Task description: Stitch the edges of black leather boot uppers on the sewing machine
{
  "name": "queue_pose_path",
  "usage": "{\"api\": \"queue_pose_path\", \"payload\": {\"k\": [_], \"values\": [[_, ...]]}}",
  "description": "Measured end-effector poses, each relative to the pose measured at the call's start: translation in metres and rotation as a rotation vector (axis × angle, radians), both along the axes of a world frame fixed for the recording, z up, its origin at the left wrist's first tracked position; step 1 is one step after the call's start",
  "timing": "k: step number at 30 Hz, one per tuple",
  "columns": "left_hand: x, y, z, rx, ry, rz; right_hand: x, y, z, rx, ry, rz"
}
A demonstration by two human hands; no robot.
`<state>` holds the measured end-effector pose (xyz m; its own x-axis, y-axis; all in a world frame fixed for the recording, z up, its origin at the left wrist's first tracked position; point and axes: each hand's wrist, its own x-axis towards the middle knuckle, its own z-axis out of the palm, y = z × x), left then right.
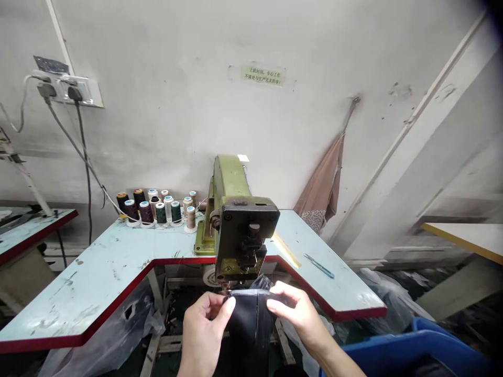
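Observation:
A black leather piece [248, 322], shaped like a boot shaft with an upright seam, hangs below the head of a green sewing machine [231, 178]. My left hand [206, 327] pinches its top edge at the left, close to the needle area. At the right end of that edge, my right hand [298, 314] grips it between thumb and fingers. A pale strip runs along the edge between both hands. Crumpled dark material sticks up behind it. The machine head hides part of the stitching spot, so contact with the needle cannot be made out.
Several thread spools [161, 209] stand left of the machine on the pale blue table [106, 267]. Thread snips [319, 266] and a yellowish strip [286, 250] lie on its right side. A blue bin [408, 351] stands at lower right. A brown cloth [324, 183] hangs on the wall.

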<state>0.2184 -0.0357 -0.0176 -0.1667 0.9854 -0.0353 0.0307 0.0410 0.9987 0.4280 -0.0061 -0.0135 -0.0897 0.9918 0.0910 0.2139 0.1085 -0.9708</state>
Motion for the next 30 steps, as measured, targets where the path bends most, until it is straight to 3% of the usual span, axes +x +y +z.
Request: {"api": "queue_pose_path", "payload": {"k": [6, 16, 24, 30], "values": [[-0.001, 0.005, -0.004, 0.003, -0.027, 0.062, -0.001, 0.004, 0.005, 0.014, -0.032, 0.027], [-0.018, 0.006, -0.001, 0.007, 0.023, 0.056, -0.007, 0.009, 0.005, 0.081, -0.098, 0.102], [-0.039, 0.008, -0.006, -0.047, -0.130, 0.148, -0.027, 0.011, 0.011, 0.140, -0.049, 0.105], [-0.052, 0.011, -0.007, -0.022, -0.137, 0.172, -0.036, 0.010, 0.011, 0.198, -0.046, 0.107]]}}
